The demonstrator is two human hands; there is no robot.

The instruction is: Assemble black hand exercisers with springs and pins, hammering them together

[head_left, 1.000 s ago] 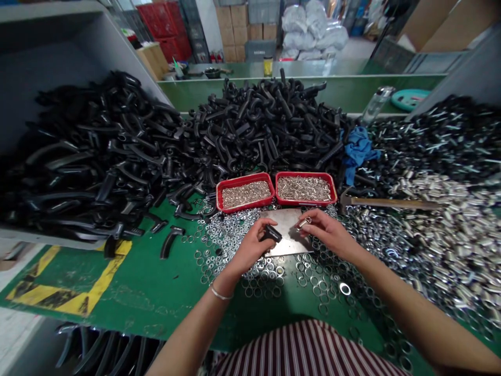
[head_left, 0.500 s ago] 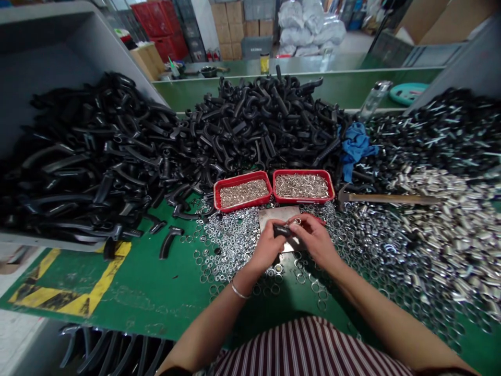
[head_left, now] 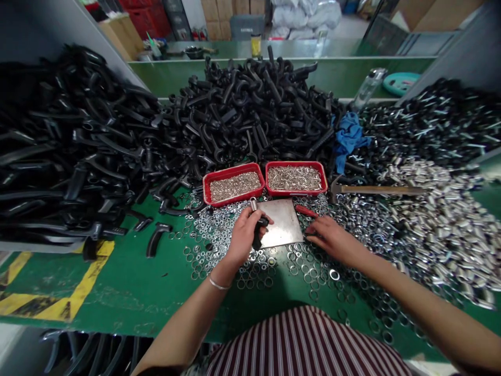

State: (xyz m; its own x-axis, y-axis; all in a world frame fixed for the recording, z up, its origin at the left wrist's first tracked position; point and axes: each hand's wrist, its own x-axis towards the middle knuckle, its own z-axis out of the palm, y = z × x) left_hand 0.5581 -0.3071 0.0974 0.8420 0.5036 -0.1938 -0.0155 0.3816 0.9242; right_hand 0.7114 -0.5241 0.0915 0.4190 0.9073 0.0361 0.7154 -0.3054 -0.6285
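Observation:
Above the left side of a bare metal plate [head_left: 279,224], my left hand [head_left: 241,235] is closed around a black plastic handle [head_left: 259,230]. A shiny metal sleeve or spring [head_left: 254,204] pokes up from the handle's upper end; its exact kind is too small to tell. My right hand [head_left: 331,237] is at the plate's right edge, low over loose metal rings [head_left: 309,269]. Its fingers are stretched out and slightly apart, with nothing visible held in them. Just beyond those fingers lies a red-handled tool [head_left: 306,211], partly hidden.
Two red trays [head_left: 230,201] [head_left: 296,194] of small metal pins stand behind the plate. A hammer [head_left: 376,190] lies right of them, near a blue cloth [head_left: 348,137]. Black handles [head_left: 250,115] are heaped behind and left, metal sleeves [head_left: 442,224] at right.
My hands, together over the plate before, are now apart. The left has shifted left with the black handle, tilting it upright; the right has moved right to the rings, uncovering the plate.

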